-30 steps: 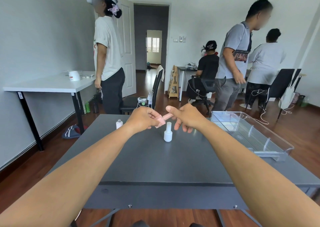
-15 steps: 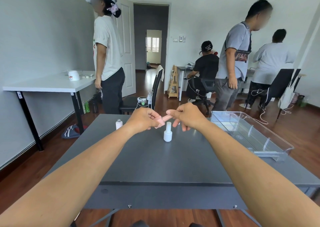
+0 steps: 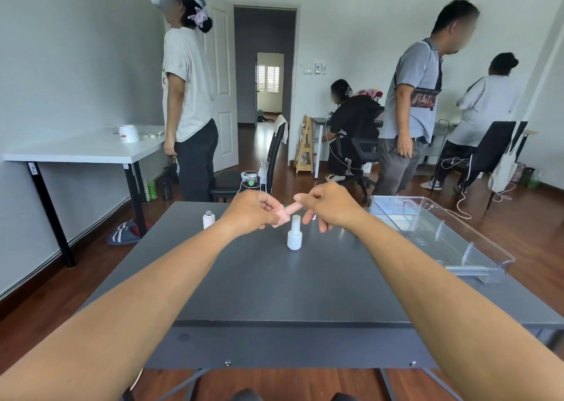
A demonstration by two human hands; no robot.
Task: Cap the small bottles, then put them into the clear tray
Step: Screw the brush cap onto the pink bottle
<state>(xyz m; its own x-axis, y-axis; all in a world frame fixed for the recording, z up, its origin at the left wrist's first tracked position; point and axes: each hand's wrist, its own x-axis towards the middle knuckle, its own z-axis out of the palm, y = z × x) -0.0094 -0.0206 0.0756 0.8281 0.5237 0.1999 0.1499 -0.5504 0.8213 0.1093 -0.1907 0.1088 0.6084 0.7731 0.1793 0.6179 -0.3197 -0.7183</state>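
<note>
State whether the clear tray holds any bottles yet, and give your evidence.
Empty: the clear tray shows only bare dividers; the white bottle stands on the table.

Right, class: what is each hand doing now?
Left hand: closed on the pink bottle.
Right hand: closed on its pink cap.

A small pink bottle (image 3: 280, 216) is held in the air, tilted, with a pink cap (image 3: 295, 207) at its neck. A white capped bottle (image 3: 294, 233) stands upright on the middle of the table, just below the pink one. Another white bottle (image 3: 208, 219), without cap, stands upright far left. The clear tray (image 3: 476, 249) lies at the right and holds no bottle.
</note>
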